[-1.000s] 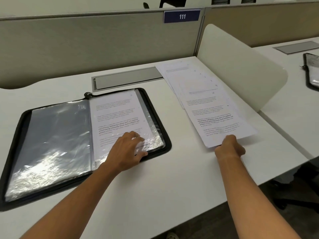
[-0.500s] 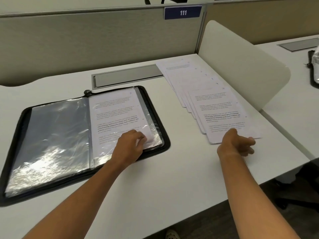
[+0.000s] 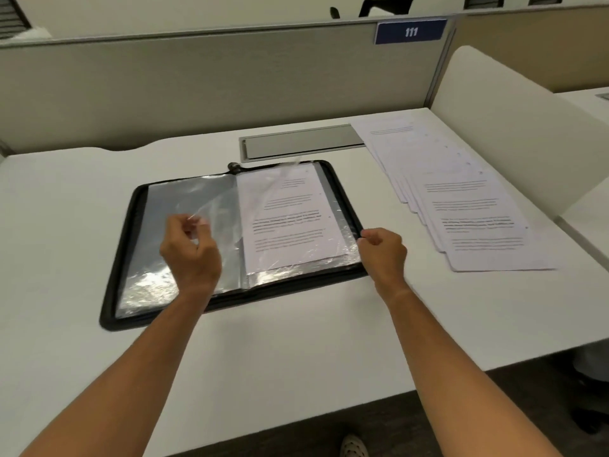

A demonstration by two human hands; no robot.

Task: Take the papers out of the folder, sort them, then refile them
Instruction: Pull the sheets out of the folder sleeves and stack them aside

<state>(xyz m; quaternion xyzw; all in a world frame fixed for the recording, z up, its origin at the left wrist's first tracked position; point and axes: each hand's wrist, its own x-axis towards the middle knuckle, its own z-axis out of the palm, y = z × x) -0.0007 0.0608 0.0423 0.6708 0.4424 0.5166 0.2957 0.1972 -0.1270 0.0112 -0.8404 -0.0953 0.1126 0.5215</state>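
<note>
At the desk's middle, the left hand (image 3: 191,249) pinched a clear sleeve (image 3: 230,206) lifted over the open folder (image 3: 342,183), while the nearer right hand (image 3: 384,250), fingers curled, gripped the right edge beside the sheet (image 3: 290,219) lying lengthwise away.

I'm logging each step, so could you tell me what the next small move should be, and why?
Probably finish turning the clear sleeve leftward: the left hand pinches its lifted edge, the right hand rests at the folder rim, and a sheet lies beneath.
</note>
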